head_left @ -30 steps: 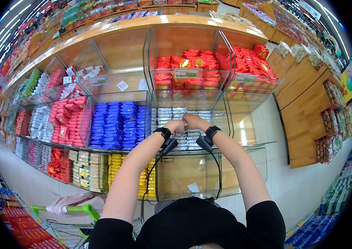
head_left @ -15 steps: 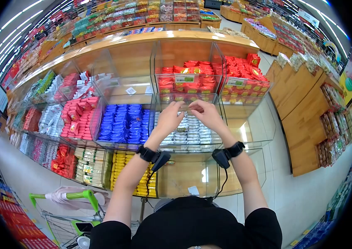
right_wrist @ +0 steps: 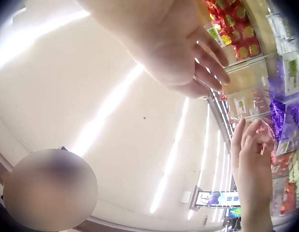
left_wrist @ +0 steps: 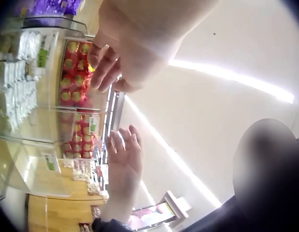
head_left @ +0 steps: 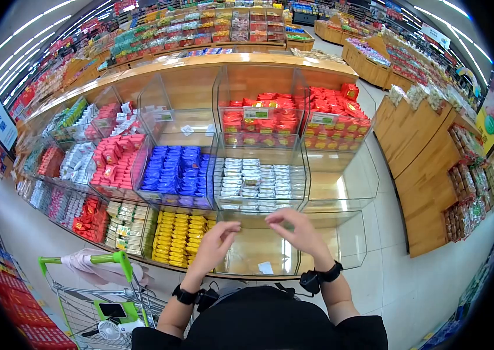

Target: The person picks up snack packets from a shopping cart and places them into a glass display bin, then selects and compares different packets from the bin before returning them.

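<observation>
My left hand and right hand hover apart in front of my body, over the lower front bin, fingers loosely bent and holding nothing. In the left wrist view the right hand shows its spread fingers; the right wrist view catches the left hand with its fingers part curled. Just beyond them is a clear-walled bin of white packets, laid in rows. Blue packets fill the bin to its left, and yellow packets lie near the left hand.
Red packets stand in the upper bins behind clear panels, with pink packets farther left. A shopping cart with a green handle stands at my left. On the right is a wooden display unit across the floor.
Both hands were close together on the white packets; they have lifted off, drawn back toward my body and moved apart. The head view has tilted up.
</observation>
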Demonstrator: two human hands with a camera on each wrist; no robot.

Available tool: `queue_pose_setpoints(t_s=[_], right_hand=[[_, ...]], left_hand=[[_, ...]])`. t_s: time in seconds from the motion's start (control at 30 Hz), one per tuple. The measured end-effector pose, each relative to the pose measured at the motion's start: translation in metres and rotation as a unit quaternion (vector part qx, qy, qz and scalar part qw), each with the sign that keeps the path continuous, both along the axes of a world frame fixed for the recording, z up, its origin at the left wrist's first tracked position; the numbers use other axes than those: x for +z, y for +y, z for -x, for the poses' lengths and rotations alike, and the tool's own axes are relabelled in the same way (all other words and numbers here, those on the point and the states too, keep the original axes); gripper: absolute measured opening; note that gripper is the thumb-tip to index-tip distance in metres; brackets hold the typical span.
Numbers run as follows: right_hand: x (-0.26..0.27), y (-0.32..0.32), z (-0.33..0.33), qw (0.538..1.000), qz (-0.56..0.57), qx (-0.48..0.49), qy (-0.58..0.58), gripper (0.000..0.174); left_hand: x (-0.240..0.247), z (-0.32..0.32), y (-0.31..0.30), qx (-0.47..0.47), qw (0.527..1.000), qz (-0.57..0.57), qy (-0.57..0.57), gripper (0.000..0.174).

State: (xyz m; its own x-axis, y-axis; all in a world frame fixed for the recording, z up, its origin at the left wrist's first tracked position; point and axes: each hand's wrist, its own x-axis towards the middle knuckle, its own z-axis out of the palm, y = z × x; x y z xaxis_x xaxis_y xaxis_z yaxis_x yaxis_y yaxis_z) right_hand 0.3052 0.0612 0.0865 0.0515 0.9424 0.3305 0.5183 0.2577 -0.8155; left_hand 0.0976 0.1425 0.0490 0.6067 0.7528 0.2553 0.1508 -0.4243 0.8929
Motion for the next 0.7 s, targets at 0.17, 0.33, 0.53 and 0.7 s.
queue_pose_setpoints(t_s=[0.17,0.33,0.53,0.7], right_hand=[[-0.048,-0.034,0.006,0.995,0.091,0.016,0.024,0.017],[-0.075,-0.069,0.025,0.99,0.121,0.058,0.044,0.017],[-0.074,-0.096,0.038,0.985,0.129,0.113,-0.013,0.019],[-0.074,-0.112,0.045,0.978,0.132,0.159,-0.015,0.018]], left_hand=[[-0.042,0.025,-0.032,0.012,0.995,0.103,0.003,0.02],[-0.047,0.028,-0.071,0.034,0.987,0.154,-0.019,0.016],[-0.054,0.037,-0.111,0.061,0.989,0.131,-0.012,0.015],[-0.054,0.053,-0.144,0.105,0.986,0.131,-0.016,0.015]])
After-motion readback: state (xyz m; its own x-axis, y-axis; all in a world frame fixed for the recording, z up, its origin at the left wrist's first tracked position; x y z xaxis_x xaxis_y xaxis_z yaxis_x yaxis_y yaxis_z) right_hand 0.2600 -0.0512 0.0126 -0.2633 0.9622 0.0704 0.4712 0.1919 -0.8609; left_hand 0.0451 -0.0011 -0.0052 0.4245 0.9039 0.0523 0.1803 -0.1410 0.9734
